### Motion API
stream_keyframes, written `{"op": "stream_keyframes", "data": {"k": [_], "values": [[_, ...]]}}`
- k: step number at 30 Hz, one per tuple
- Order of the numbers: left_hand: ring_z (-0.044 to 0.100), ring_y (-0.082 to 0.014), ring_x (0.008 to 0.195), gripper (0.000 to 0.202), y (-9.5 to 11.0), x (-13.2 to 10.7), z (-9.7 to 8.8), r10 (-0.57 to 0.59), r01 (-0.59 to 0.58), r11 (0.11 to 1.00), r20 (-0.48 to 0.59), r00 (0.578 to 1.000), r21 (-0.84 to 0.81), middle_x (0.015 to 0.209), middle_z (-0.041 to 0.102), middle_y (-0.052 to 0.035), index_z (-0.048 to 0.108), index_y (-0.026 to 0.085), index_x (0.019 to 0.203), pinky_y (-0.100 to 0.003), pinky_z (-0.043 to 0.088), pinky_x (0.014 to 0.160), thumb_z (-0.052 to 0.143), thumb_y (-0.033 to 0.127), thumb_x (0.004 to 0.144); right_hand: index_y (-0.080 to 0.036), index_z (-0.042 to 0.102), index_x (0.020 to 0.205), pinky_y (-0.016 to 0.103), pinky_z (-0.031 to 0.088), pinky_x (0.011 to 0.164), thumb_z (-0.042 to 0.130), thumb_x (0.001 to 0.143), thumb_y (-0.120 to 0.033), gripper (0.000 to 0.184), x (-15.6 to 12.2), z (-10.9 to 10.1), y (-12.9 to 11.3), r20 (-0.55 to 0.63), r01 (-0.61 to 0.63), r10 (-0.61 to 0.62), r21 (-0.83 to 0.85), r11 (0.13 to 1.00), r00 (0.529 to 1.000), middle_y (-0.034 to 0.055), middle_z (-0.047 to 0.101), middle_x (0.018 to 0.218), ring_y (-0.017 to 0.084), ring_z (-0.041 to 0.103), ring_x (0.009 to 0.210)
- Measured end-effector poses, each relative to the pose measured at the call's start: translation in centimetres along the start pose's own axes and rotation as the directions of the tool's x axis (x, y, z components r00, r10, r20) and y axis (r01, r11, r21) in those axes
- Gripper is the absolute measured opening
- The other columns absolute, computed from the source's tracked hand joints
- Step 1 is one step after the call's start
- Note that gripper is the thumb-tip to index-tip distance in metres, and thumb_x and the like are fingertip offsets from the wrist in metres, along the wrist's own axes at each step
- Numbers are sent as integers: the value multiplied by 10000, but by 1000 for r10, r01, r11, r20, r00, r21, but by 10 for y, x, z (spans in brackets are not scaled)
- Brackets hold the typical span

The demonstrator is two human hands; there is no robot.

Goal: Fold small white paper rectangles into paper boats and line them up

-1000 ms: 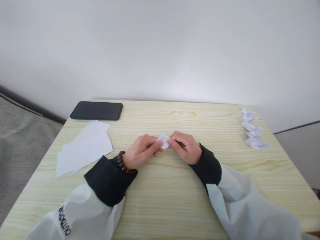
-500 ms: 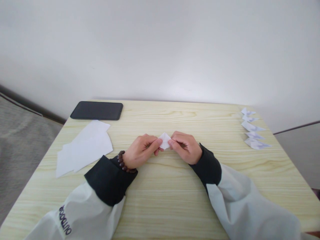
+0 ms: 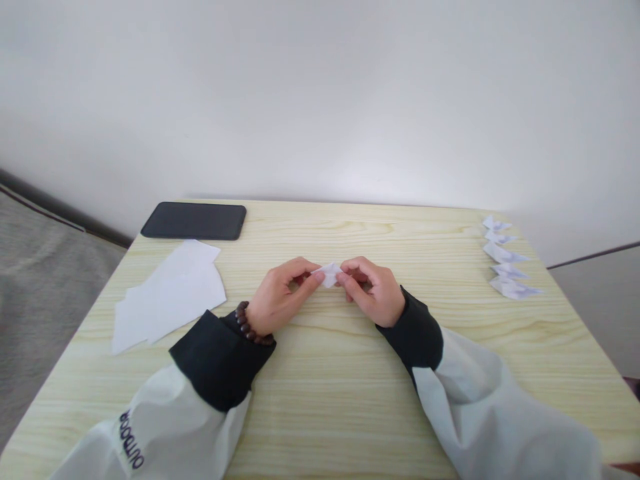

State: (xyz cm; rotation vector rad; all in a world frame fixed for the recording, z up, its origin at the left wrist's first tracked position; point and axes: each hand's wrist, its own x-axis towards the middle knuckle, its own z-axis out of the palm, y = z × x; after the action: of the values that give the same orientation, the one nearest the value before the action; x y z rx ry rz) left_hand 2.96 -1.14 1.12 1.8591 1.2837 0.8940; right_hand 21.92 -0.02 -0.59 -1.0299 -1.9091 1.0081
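Folded white paper (image 3: 331, 274), over middle of wood-grain tabletop (image 3: 345, 400): my left hand (image 3: 281, 298) and right hand (image 3: 375, 294), fingers pinched closed, grip opposite sides, likely for even control. Loose white sheets (image 3: 183, 297) left, five folded paper pieces (image 3: 504, 254) right, seemingly kept apart.

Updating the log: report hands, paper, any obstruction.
Left hand and right hand pinching folded paper. White sheets left, apart from both hands. No obstruction seen.
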Motion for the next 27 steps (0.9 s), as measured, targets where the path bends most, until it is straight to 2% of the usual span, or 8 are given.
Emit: {"op": "stream_keyframes", "data": {"k": [4,8,13,17,20,23,27], "values": [[553,-127,705,179,-2,1,1,55,-54,998,-29,998,24,784,636,-35,655,158,820,-243,437,646,523,274,856,-188,536,861,196,411,448,498,873,-311,129,1,0,1,-29,12,-12,-18,1000,1000,7,622,704,76,534,478],[579,-123,734,139,-1,0,2,93,-86,994,-88,992,73,818,657,-30,659,170,874,-232,462,654,548,250,847,-182,570,873,204,443,490,511,873,-278,113,2,0,-1,-81,90,-97,-88,992,992,20,632,744,79,550,508],[604,-126,801,120,-5,-2,1,252,-207,947,-170,952,247,866,661,-35,671,177,869,-237,484,722,558,189,834,-181,595,863,217,482,599,522,858,-184,72,3,0,-4,-130,200,-242,-271,942,962,34,636,788,98,578,619],[607,-141,805,140,-14,-3,1,361,-274,861,-138,922,428,864,667,-37,691,197,852,-269,491,739,551,204,839,-191,599,867,231,500,633,524,838,-151,89,2,2,1,-100,217,-264,-336,916,959,33,649,819,111,593,656],[595,-141,772,143,-19,-3,1,394,-294,792,-80,916,534,845,671,-32,699,213,866,-270,485,707,558,224,844,-191,606,863,269,512,700,527,823,-131,107,2,4,7,-76,225,-273,-378,898,959,42,651,844,144,607,750],[578,-148,774,145,-19,-2,1,391,-308,758,-22,920,575,820,664,-31,702,220,889,-271,479,696,568,258,847,-185,632,842,319,501,786,534,812,-123,120,3,6,11,-78,228,-288,-430,874,955,66,632,905,177,589,855],[562,-152,769,160,-18,-2,1,387,-315,751,-1,922,581,796,649,-33,699,207,874,-274,472,690,555,275,859,-182,669,835,319,497,755,576,813,-189,96,2,6,10,-101,176,-240,-425,888,966,77,581,913,169,566,810]]}}
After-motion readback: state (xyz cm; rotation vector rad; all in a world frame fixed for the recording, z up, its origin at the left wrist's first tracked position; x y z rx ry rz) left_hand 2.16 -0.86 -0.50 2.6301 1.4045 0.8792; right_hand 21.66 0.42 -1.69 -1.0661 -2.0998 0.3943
